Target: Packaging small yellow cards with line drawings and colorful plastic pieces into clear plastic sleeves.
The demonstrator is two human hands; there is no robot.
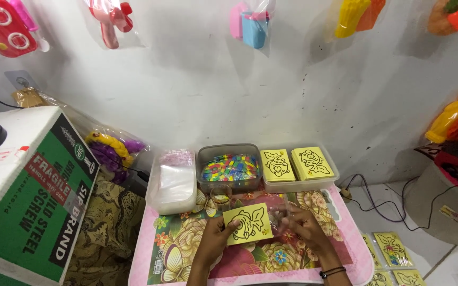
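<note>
My left hand (216, 237) holds a yellow card (248, 224) with a black fish outline by its left edge, above a small table with a flowered pink top (178, 249). My right hand (304, 226) is at the card's right side, fingers curled on a clear plastic sleeve (280, 214) that is hard to make out. Behind the card stand a clear tub of small coloured pieces (230, 167), a tray with two stacks of yellow outline cards (296, 163), and a pile of clear plastic bags (173, 182).
A green and white cardboard box (27, 196) stands at the left, with a patterned cloth (107, 222) beside it. Bagged toys hang on the white wall (250, 24). Packed yellow cards (390, 249) lie on the floor at the right, near cables (377, 204).
</note>
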